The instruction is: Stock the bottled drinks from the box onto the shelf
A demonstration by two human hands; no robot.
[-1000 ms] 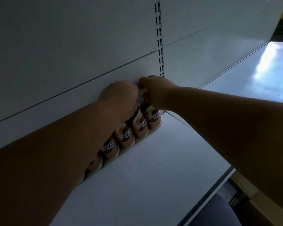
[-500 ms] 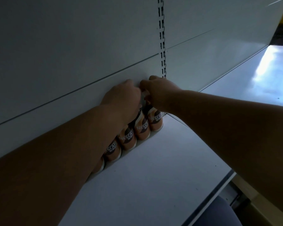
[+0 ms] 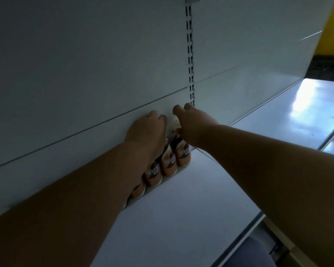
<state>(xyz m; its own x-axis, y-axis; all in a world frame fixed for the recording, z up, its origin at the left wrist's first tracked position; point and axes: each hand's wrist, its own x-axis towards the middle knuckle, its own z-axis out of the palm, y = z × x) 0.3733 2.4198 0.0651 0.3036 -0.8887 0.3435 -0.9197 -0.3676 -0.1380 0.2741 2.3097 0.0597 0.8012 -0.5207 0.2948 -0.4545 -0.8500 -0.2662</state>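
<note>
Several orange-and-brown bottled drinks (image 3: 169,163) stand in a row against the back panel on the white shelf (image 3: 181,218). My left hand (image 3: 147,130) lies curled over the tops of the bottles in the middle of the row, and its forearm hides the bottles further left. My right hand (image 3: 193,122) hovers at the rightmost bottle (image 3: 184,154). Its fingers are spread and lifted above the white cap (image 3: 174,120), with the thumb by the neck. The box is not in view.
A slotted metal upright (image 3: 190,54) runs down the back panel just right of the row. A second white shelf (image 3: 287,116) continues to the right, lit by glare. Below the shelf's front edge lie a dark blue shape (image 3: 249,253) and a tan surface (image 3: 289,251).
My right hand's fingers have lifted and spread off the rightmost bottle's top, exposing its white cap. My left hand stays on the bottle tops. The view has tilted slightly upward.
</note>
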